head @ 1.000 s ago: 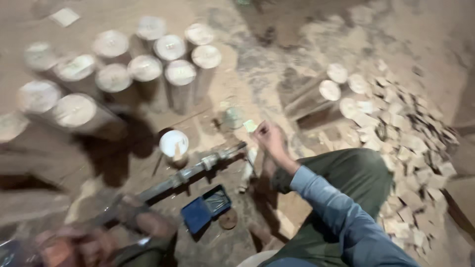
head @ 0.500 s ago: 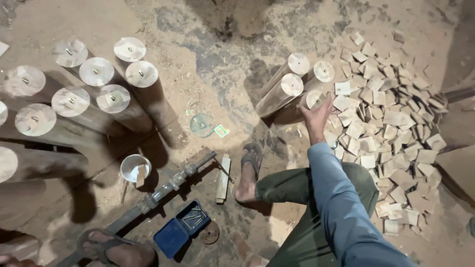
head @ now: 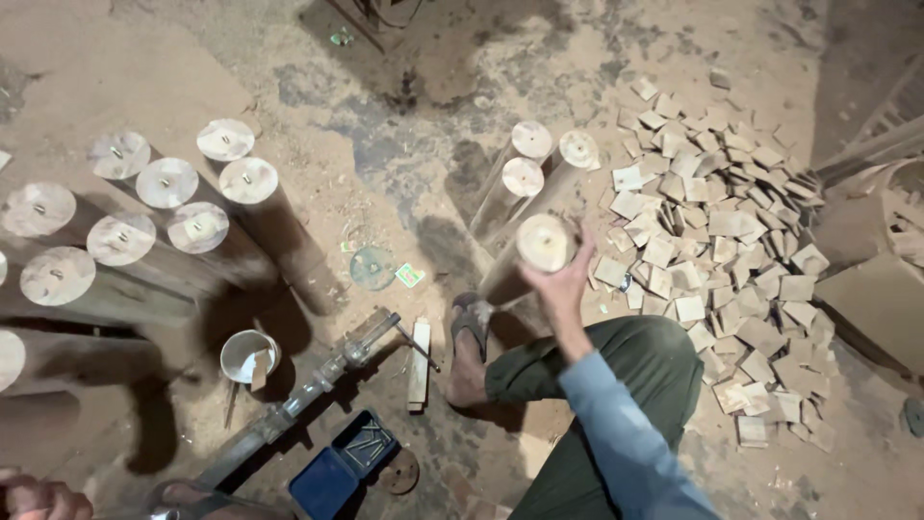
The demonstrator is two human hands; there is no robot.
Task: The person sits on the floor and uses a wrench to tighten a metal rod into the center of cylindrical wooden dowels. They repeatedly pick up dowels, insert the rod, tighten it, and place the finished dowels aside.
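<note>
My right hand (head: 570,281) is wrapped around the upper end of a round wooden post (head: 542,241), just below its flat disc-shaped top. The post leans toward me, beside three similar upright posts (head: 531,141). My blue sleeve and green-trousered knee lie below the hand, and my sandalled foot (head: 469,345) rests on the dirt to its left. Only the knuckles of my left hand (head: 37,500) show at the bottom left corner, near the end of a long metal pipe tool (head: 306,397). Its grip is hidden.
A cluster of several taller wooden posts (head: 168,183) stands at the left. A heap of small square wooden tiles (head: 731,241) covers the ground at the right. A white cup (head: 248,354), a wood strip (head: 419,361) and a blue box of nails (head: 339,464) lie near the foot.
My right hand went from beside my foot up to the small group of posts, then closed on one post and pulled it toward me. The view has swung right.
</note>
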